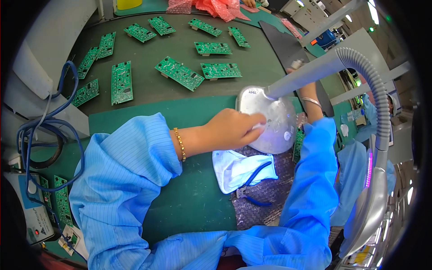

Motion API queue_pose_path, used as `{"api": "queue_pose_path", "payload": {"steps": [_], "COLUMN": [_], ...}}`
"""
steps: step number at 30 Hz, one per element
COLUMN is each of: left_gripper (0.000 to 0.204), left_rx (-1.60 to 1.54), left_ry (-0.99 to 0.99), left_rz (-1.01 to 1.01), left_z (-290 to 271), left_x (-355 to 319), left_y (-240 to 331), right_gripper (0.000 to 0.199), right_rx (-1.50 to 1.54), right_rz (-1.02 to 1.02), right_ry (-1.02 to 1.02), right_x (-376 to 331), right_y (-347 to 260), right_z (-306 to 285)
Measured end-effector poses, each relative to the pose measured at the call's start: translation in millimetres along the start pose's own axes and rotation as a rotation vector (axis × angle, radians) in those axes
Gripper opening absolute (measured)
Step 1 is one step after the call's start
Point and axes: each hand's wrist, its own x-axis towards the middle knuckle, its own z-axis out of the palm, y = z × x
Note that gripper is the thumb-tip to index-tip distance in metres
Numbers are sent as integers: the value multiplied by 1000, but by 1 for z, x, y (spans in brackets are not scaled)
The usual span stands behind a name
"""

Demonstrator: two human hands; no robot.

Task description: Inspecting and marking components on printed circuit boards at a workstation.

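My left hand (238,127) is closed above the round silver lamp base (274,128), with a bit of something white showing at its fingers. Reaching past the lamp's grey stem (310,76), my right hand (308,91) is partly hidden by it. A small whitish object (296,65) shows at its blurred fingertips. Nearer me, a folded white cloth (234,168) lies under a pair of blue-handled pliers (256,182), on a sheet of bubble wrap (261,211). A green circuit board (298,145) lies beside my right forearm, partly covered.
Several green circuit boards (180,73) are spread over the dark mat (148,51) at the far side. Blue cable (49,119) hangs in loops at left, above a white box (33,216). A ribbed flexible lamp neck (380,99) arches at right. Pink bubble wrap (216,8) lies at the back.
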Motion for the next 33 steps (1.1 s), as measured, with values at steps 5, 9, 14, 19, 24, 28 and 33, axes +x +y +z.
{"api": "queue_pose_path", "payload": {"steps": [5,9,14,19,24,28,33], "left_gripper": [24,36,67,67,61,58,58], "left_rx": [181,58,-46,37,122,155,-109], "left_ry": [-173,-76,19,74,17,-29,3], "left_rz": [328,273,258,320,267,242,168], "left_z": [-5,-3,1,3,-1,-1,-1], "left_x": [-6,-2,-7,-2,2,1,2], "left_y": [7,11,2,6,8,3,-1], "right_gripper": [33,35,51,40,45,48,57], "right_rx": [798,940,543,407,379,376,445], "right_rz": [673,445,-88,-119,-187,-198,-113], "right_ry": [337,262,84,-43,-137,-108,54], "right_x": [-62,-114,-128,-122,-121,-120,-134], "right_y": [-4,-81,-159,-184,-186,-183,-156], "right_z": [-94,-146,-132,-139,-140,-142,-137]}}
